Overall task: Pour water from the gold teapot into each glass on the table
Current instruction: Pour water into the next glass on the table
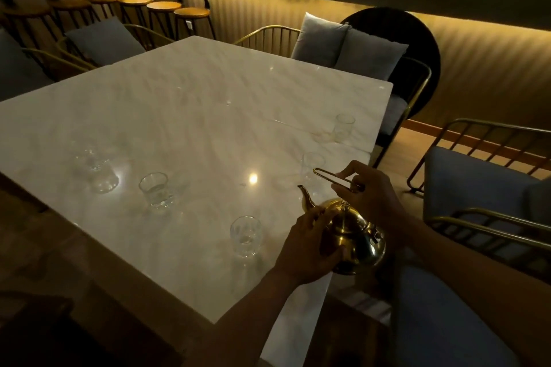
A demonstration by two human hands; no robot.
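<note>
1. Looking down in dim amber light, I see a large white marble-topped table (185, 116) filling most of the frame, a small lamp glare on its polished top.
2. Behind it runs a ribbed wall lit from above, with a row of round wooden bar stools (162, 6) at the far left.
3. Gold wire-frame chairs with grey cushions (346, 45) ring the table; a blue upholstered seat (465, 185) stands near at right.
4. Five clear drinking glasses stand upright and apart: a blurred glass at far left (100, 171), a short glass beside it (155, 189), a nearer glass (246, 235) just left of my left hand (307, 247), a faint glass (311, 165) beyond the teapot's handle, and a far glass (343, 128) by the right edge.
5. A shiny gold metal teapot (354, 235) with a domed lid and curved spout sits at the table's near right corner, spout pointing up and away.
6. My left hand wraps the pot's body below the spout.
7. My right hand (369, 197) pinches the raised gold loop handle (331, 177) between thumb and fingers.
8. Water levels in the glasses cannot be made out.
</note>
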